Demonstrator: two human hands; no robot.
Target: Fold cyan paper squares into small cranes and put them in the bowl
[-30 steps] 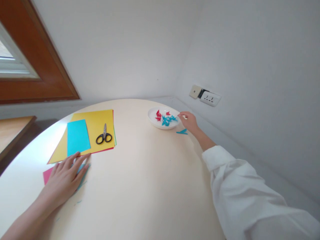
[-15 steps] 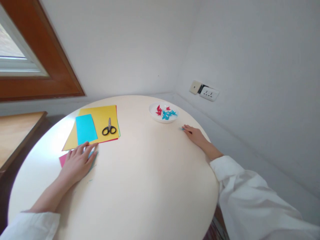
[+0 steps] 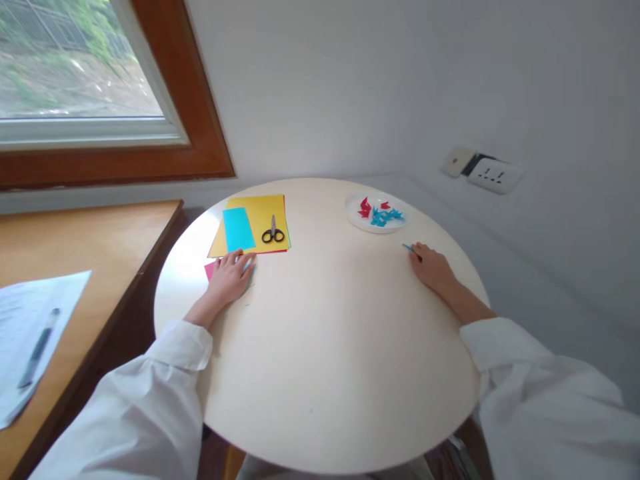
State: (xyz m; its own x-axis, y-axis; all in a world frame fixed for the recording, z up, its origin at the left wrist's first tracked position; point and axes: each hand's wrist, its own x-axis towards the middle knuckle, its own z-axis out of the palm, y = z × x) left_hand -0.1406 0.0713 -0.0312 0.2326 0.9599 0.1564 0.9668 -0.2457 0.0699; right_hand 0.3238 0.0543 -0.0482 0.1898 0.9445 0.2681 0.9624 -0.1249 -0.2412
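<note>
My left hand (image 3: pixel 227 279) lies flat with its fingers spread, over a small pink sheet of paper (image 3: pixel 209 270) and some blue paper (image 3: pixel 248 265) that shows beside the thumb. Just beyond its fingertips is a stack of coloured sheets, yellow paper (image 3: pixel 265 205) on top. A blue paper rectangle (image 3: pixel 239 229) and black-handled scissors (image 3: pixel 273 234) rest on that stack. At the right side of the table, my right hand (image 3: pixel 434 268) is closed on a thin blue piece (image 3: pixel 408 247), whose tip pokes out past the fingers; the rest is hidden.
A white dish (image 3: pixel 353 220) behind my right hand holds several small red folded papers (image 3: pixel 365 208) and blue ones (image 3: pixel 383 217). To the left, a wooden desk (image 3: pixel 125 223) carries printed paper (image 3: pixel 60 290) and a pen (image 3: pixel 40 347). A wall socket (image 3: pixel 495 175) is at right.
My view has swung left and back, so the table sits further right and the desk with the pen shows. Both hands stay in about the same places on the table.
</note>
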